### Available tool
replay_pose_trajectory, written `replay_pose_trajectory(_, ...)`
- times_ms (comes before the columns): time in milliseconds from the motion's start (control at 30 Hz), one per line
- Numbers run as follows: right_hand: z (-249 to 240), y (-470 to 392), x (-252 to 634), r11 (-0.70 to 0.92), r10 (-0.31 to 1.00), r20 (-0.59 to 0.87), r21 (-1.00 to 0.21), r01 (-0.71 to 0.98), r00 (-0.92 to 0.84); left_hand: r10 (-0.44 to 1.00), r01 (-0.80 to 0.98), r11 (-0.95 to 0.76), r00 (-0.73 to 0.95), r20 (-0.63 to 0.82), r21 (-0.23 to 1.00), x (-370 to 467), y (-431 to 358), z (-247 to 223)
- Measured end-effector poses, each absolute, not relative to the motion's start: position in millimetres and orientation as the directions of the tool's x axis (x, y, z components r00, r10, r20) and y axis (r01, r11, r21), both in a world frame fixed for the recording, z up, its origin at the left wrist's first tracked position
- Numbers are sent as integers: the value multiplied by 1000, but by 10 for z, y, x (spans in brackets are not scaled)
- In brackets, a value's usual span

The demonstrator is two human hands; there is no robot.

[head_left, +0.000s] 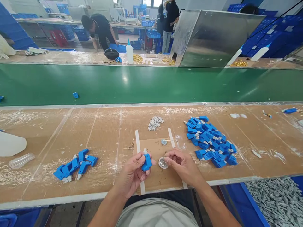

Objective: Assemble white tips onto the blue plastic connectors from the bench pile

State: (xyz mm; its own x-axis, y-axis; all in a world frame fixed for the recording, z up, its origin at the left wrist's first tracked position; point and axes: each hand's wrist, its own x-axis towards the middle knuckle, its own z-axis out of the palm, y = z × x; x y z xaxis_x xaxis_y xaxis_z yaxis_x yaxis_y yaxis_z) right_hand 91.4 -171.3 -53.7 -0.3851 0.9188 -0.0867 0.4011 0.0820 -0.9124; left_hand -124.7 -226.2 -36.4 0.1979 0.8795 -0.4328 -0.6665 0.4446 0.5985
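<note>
My left hand (136, 171) is closed around a small blue plastic part (147, 162) with a pale grey tip pointing up. My right hand (180, 164) has its thumb and fingers pinched together at the edge of a small round dish (163, 163); what sits in the pinch, if anything, is hidden. Both hands are over a cardboard pad (156, 179) with white tape strips along its sides. On the right lies a big heap of like blue parts (210, 142); a smaller group (74, 165) is on the left. A pile of small grey pieces (155, 123) lies beyond the pad.
Behind the worktable runs a green conveyor belt (142, 83) carrying a blue part (75, 95). A white bottle (11, 144) and a clear plastic tube (21, 160) lie at left. A blue bin (251, 208) of grey pieces stands lower right. Several people are across the room.
</note>
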Motion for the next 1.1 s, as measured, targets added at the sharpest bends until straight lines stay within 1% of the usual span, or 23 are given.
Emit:
replay_pose_trajectory(67,-514,-1730,903,161,926,-19,-884,440,-377,879,-661,447,198,-434,603,-1243,-2251,-388)
replay_pose_trajectory(133,-484,-1762,889,288,918,94,-824,488,-385,883,-657,443,201,-425,611,-1243,-2245,-409)
replay_pose_trajectory(200,-455,-1809,870,421,880,205,-753,506,-428,890,-660,429,192,-414,617,-1240,-2248,-422)
replay_pose_trajectory(233,-442,-1833,861,472,856,240,-725,501,-458,892,-662,423,186,-412,619,-1237,-2252,-424)
replay_pose_trajectory(300,-421,-1870,845,520,820,255,-706,481,-513,887,-664,428,178,-425,613,-1228,-2262,-414)
replay_pose_trajectory(367,-406,-1883,844,497,821,226,-735,461,-525,873,-664,449,183,-452,598,-1216,-2269,-391)
replay_pose_trajectory(400,-401,-1879,851,459,836,200,-766,451,-511,867,-666,457,184,-464,589,-1210,-2270,-379)
replay_pose_trajectory(500,-402,-1834,909,268,908,99,-884,384,-406,862,-681,454,174,-476,574,-1187,-2261,-351)
replay_pose_trajectory(600,-414,-1773,999,65,954,3,-978,197,-301,862,-684,461,193,-469,565,-1142,-2247,-334)
replay_pose_trajectory(700,-383,-1743,1049,-56,968,-47,-998,-28,-246,846,-671,500,244,-474,548,-1064,-2246,-307)
replay_pose_trajectory(767,-313,-1757,1032,-42,977,-16,-992,-122,-212,836,-650,527,280,-472,547,-1006,-2252,-285)
replay_pose_trajectory(833,-210,-1800,979,40,983,65,-989,-143,-173,828,-632,547,312,-466,549,-958,-2259,-268)
replay_pose_trajectory(967,-11,-1915,848,212,966,218,-976,-52,-142,825,-627,557,341,-450,546,-914,-2267,-261)
replay_pose_trajectory(1100,53,-1968,779,263,954,259,-965,6,-151,831,-637,549,348,-433,541,-911,-2276,-277)
